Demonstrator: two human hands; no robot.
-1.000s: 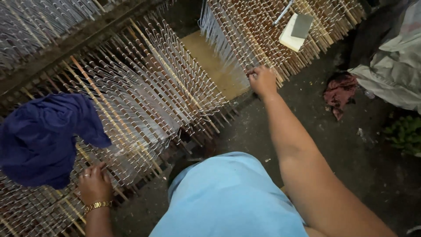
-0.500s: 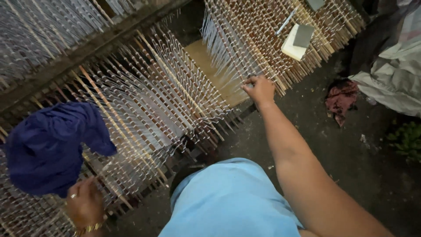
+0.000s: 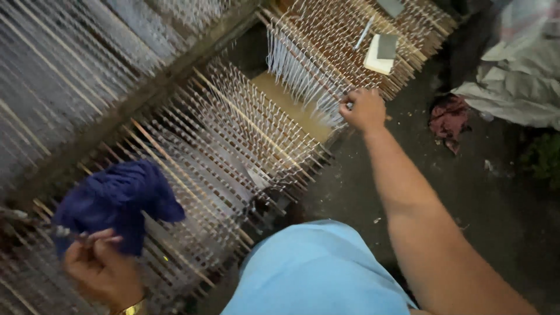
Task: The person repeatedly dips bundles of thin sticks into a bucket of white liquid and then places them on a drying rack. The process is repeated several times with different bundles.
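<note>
Two hands on the thread frame, both mine. Right hand (image 3: 364,109) is stretched far out to the hanging white threads (image 3: 300,76) at the far-right section of the wooden frame (image 3: 175,76), fingers closed together and pinching at the lower thread ends, right at the frame's near edge; I cannot tell how many strands are in the pinch. Left hand (image 3: 102,269) is near-left, low in the view, fingers curled together, thumb and forefinger pinched on what looks like a thin strand, too blurred to be sure. It sits just below the dark blue cloth (image 3: 114,201), which is draped over the rows of thin sticks (image 3: 233,151); touching the cloth or only beside it, cannot tell. Change since a second ago: left hand has dropped lower and nearer to me, partly out of the view half a second back, and the gold bangle (image 3: 131,307) is now only just showing at the bottom edge. Right hand has stayed at the same thread bunch, with the view shifting rather than the hand. My read: the right end is anchored while the left end is drawing back, so the work is in the threads, not the cloth. Far right, a small white block with a grey top (image 3: 380,51) rests on the sticks, well apart from both hands. Red rag (image 3: 448,116) and pale sheet (image 3: 513,81) lie on the dark floor (image 3: 466,192), right side.
</note>
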